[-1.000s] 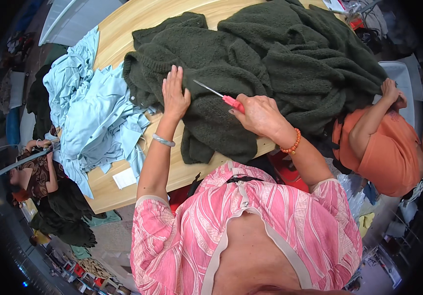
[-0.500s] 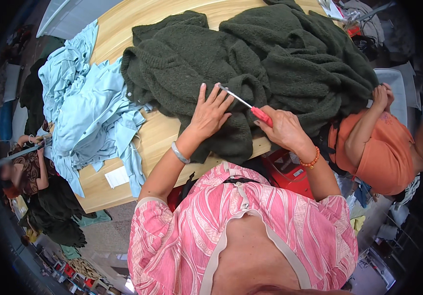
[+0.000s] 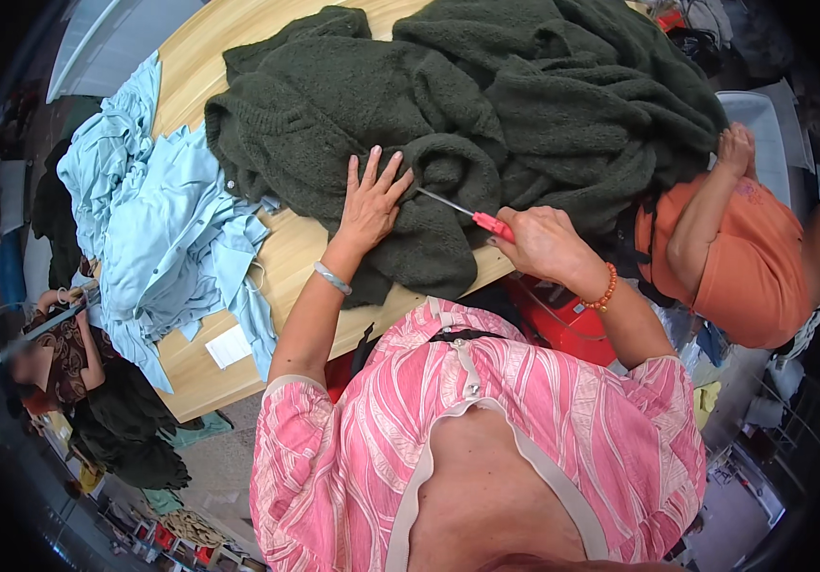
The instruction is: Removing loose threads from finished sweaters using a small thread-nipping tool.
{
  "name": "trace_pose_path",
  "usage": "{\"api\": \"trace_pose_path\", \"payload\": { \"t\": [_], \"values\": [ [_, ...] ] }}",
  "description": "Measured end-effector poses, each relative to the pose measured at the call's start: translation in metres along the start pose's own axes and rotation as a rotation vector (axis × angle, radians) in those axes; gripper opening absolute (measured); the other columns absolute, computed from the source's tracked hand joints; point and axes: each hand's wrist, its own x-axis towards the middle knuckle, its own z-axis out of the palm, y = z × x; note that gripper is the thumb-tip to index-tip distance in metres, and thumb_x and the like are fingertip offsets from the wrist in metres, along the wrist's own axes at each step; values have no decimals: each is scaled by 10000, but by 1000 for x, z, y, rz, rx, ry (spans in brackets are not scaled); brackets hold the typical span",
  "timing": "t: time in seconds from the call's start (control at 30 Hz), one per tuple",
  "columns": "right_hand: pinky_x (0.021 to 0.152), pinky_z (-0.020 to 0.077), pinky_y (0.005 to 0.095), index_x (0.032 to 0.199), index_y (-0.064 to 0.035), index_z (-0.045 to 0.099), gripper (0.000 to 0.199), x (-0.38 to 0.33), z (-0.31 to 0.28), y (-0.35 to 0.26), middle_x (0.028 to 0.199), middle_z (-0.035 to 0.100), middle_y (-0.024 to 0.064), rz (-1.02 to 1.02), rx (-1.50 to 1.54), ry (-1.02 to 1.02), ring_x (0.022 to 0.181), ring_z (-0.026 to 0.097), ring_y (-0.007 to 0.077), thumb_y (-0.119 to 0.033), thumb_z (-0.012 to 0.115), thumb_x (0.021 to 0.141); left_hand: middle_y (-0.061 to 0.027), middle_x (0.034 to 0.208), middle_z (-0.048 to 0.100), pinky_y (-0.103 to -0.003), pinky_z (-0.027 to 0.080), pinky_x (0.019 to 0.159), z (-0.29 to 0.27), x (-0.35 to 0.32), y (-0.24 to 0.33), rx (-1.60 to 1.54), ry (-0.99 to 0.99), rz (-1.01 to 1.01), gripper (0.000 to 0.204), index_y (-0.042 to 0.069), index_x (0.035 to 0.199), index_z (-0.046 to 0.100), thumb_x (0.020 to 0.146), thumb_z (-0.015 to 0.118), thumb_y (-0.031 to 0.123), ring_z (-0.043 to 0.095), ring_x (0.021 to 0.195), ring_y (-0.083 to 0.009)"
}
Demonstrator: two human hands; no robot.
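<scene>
Two hands work the dark green knit garment (image 3: pixel 448 114) heaped on the wooden table (image 3: pixel 286 257): your left hand (image 3: pixel 370 205) lies flat on it, fingers spread, while your right hand (image 3: pixel 543 243) grips the red-handled snips (image 3: pixel 475 215), blade tip touching the knit beside your left fingers

Red-handled tool (image 3: pixel 482 218) grip hidden inside right hand (image 3: pixel 543 243); tip perhaps buried in dark green knit (image 3: pixel 486 105).

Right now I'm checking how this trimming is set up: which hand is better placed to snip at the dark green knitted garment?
Probably the right hand: it grips the red-handled thread snips, blade pointing at the dark green knitted garment. The left hand lies flat on the knit, fingers spread, holding no tool.
</scene>
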Motion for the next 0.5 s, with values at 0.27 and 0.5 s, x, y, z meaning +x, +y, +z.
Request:
{"api": "trace_pose_path", "payload": {
  "t": [0.27,0.5],
  "values": [
    [698,487,472,1017,-64,573,261,-10,13,7,774,623,210,-31,155,123,776,617,391,-275,614,868,-139,1492,295,-675,85,1073,-20,-5,64,-118,103,-61,631,127,1382,426,807,661,243,186,1406,-386],
    [676,492,471,1011,-60,573,262,-15,15,11,767,627,214,-35,109,156,767,624,386,-268,624,861,-143,1525,245,-667,12,1076,0,-22,61,-125,257,-248,690,87,1410,377,808,668,257,150,1417,-399]
  ]
}}
